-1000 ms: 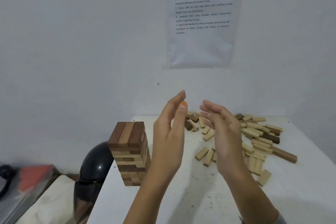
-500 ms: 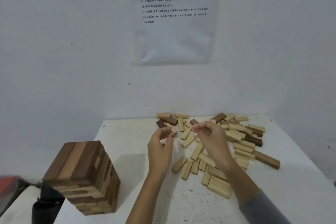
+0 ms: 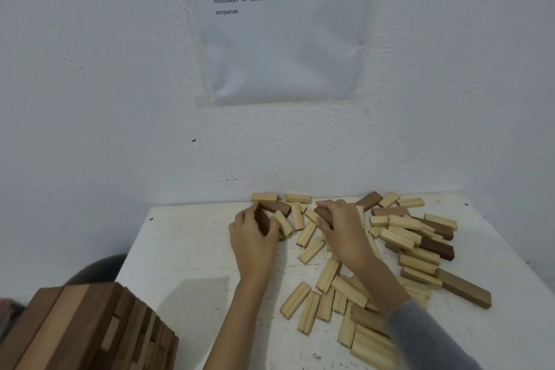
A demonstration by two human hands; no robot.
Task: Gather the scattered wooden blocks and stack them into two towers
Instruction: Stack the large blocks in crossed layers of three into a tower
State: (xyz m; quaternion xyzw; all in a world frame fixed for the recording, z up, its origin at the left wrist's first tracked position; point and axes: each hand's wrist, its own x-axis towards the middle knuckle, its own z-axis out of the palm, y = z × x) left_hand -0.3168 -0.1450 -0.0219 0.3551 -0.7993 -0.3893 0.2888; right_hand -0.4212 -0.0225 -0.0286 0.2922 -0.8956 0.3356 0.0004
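White, rough-plastered wall (image 3: 105, 84) is filling the upper two thirds of the frame, and a printed sheet (image 3: 285, 39) is hanging on it at upper centre. Below it a white, speckled bench (image 3: 186, 249) is running from the centre of the frame to the lower right, its far edge meeting the wall.

Scattered wooden blocks (image 3: 405, 237) are lying across the centre and right of the bench. Most are pale and a few are dark brown, and many are overlapping or touching one another. A longer brown block (image 3: 464, 288) is lying at the right edge of the pile. At the lower left corner of the frame a stacked tower (image 3: 84, 330) is standing, its top layer showing brown and lighter blocks side by side, well apart from the loose pile.

Both hands are reaching into the far side of the pile, near the wall. The left hand (image 3: 255, 237) is curling its fingers and thumb round a dark brown block (image 3: 263, 221), holding it among pale ones. The right hand (image 3: 342, 228), with a grey sleeve (image 3: 426, 336) covering its forearm, is gripping a second dark brown block (image 3: 324, 215), whose end is sticking out to the left of the fingers. Whether either block is lifted clear of the bench cannot be told. A few pale blocks are lying between the two hands. A dark rounded object (image 3: 99, 267) is showing above the tower, left of the bench edge.
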